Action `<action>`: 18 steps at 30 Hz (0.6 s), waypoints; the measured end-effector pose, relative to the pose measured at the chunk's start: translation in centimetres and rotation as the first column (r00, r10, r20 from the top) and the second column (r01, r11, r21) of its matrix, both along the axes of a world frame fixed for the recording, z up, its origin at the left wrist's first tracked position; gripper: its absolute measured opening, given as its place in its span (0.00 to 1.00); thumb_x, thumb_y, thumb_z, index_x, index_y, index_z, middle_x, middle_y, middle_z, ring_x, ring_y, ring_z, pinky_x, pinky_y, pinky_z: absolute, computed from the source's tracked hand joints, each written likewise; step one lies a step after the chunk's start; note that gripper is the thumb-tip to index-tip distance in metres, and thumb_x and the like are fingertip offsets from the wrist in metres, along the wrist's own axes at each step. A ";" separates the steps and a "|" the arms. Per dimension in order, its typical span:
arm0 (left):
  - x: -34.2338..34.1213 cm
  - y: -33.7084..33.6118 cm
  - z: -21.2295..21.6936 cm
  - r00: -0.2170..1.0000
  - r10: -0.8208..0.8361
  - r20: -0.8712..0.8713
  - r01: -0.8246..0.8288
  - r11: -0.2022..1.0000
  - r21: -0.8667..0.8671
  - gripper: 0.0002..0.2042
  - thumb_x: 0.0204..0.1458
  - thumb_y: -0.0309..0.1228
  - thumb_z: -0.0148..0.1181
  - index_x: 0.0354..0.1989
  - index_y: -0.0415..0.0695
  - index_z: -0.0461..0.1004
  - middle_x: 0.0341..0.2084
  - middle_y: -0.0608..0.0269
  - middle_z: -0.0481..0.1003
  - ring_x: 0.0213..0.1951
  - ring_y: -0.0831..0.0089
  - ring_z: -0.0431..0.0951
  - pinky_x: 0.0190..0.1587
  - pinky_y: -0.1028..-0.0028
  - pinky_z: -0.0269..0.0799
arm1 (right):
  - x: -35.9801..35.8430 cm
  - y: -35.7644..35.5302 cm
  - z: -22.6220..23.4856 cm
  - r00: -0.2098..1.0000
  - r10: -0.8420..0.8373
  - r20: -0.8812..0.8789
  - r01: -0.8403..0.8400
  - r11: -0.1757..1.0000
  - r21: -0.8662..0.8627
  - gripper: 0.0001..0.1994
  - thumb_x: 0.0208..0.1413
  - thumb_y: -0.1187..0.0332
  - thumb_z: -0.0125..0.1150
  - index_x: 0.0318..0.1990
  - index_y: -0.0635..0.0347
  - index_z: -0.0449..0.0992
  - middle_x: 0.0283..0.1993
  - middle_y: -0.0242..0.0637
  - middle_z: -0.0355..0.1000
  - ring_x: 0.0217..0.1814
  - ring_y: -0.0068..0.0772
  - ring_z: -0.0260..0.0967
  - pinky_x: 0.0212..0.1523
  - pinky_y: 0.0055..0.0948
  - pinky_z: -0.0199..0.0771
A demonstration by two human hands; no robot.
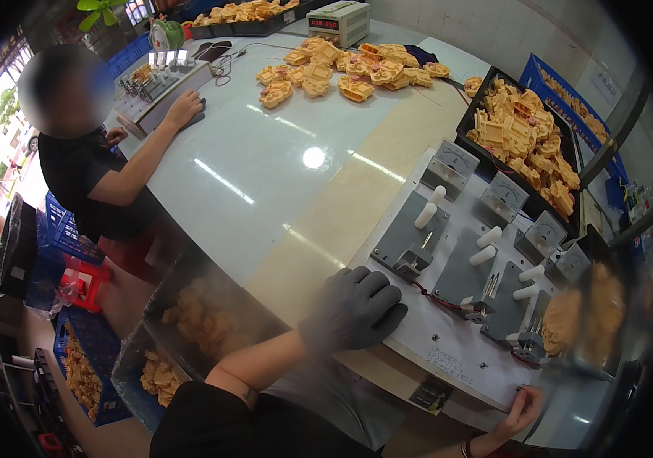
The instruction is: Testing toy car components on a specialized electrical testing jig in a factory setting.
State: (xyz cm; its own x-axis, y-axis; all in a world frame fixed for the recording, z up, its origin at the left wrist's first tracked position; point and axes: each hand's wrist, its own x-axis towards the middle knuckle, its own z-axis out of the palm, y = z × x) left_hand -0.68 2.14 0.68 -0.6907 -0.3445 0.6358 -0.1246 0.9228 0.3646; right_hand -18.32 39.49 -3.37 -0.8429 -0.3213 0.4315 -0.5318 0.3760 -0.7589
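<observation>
Right hand, bare, fingers curled over the near edge of the white test board; left hand, gloved grey, rests flat and released on the board beside a grey clamp fixture; beyond, tray of yellow parts.

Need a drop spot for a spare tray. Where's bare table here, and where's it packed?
Free: the glossy white tabletop between the heap of yellow plastic parts and the grey-gloved left hand, plus the beige strip beside it. Crowded: the white test board with grey clamp plates, the black tray of yellow parts, and the far end by the heap.
</observation>
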 end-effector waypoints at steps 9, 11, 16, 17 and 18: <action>-0.1 0.0 0.0 1.000 -0.008 0.000 0.008 1.000 -0.016 0.08 0.37 0.33 0.66 0.21 0.51 0.71 0.21 0.67 0.67 0.25 0.65 0.71 0.26 0.66 0.66 | 0.0 -0.1 0.9 0.992 -0.112 -0.060 0.122 0.970 0.209 0.07 0.64 0.70 0.52 0.42 0.64 0.72 0.35 0.28 0.64 0.32 0.18 0.54 0.31 0.18 0.53; -0.1 0.0 -0.1 1.000 -0.007 -0.007 0.007 1.000 -0.019 0.08 0.37 0.33 0.66 0.21 0.51 0.71 0.21 0.67 0.67 0.25 0.65 0.71 0.26 0.66 0.67 | 0.0 -0.1 1.0 0.990 -0.123 -0.072 0.137 0.963 0.233 0.07 0.64 0.69 0.53 0.42 0.64 0.72 0.33 0.26 0.64 0.29 0.16 0.52 0.28 0.18 0.50; -0.1 -0.1 -0.2 1.000 -0.011 -0.003 0.011 1.000 -0.023 0.08 0.37 0.33 0.66 0.21 0.51 0.71 0.21 0.68 0.68 0.25 0.66 0.71 0.26 0.66 0.67 | -0.2 -0.2 0.5 0.989 -0.115 -0.089 0.132 0.965 0.225 0.07 0.64 0.68 0.53 0.41 0.64 0.72 0.31 0.25 0.63 0.29 0.15 0.52 0.29 0.18 0.50; -0.1 -0.1 -0.2 1.000 -0.007 -0.010 0.006 1.000 -0.026 0.08 0.37 0.33 0.66 0.21 0.51 0.71 0.21 0.68 0.68 0.25 0.66 0.71 0.26 0.66 0.68 | -0.2 -0.2 0.3 0.988 -0.122 -0.092 0.137 0.972 0.192 0.07 0.65 0.68 0.53 0.40 0.63 0.72 0.31 0.25 0.63 0.29 0.15 0.52 0.29 0.18 0.50; -0.1 0.0 -0.2 1.000 -0.004 -0.017 0.003 1.000 -0.028 0.08 0.37 0.33 0.66 0.21 0.51 0.71 0.21 0.68 0.68 0.25 0.65 0.72 0.26 0.66 0.68 | -0.2 -0.2 0.2 0.989 -0.119 -0.092 0.135 0.972 0.191 0.07 0.65 0.68 0.53 0.40 0.63 0.72 0.31 0.25 0.63 0.29 0.15 0.52 0.29 0.18 0.50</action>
State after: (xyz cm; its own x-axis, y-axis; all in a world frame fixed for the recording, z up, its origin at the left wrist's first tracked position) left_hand -0.73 2.09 0.48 -0.6809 -0.3241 0.6568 -0.1156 0.9331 0.3406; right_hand -18.56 39.30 -3.19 -0.8478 -0.2985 0.4384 -0.5257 0.5817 -0.6207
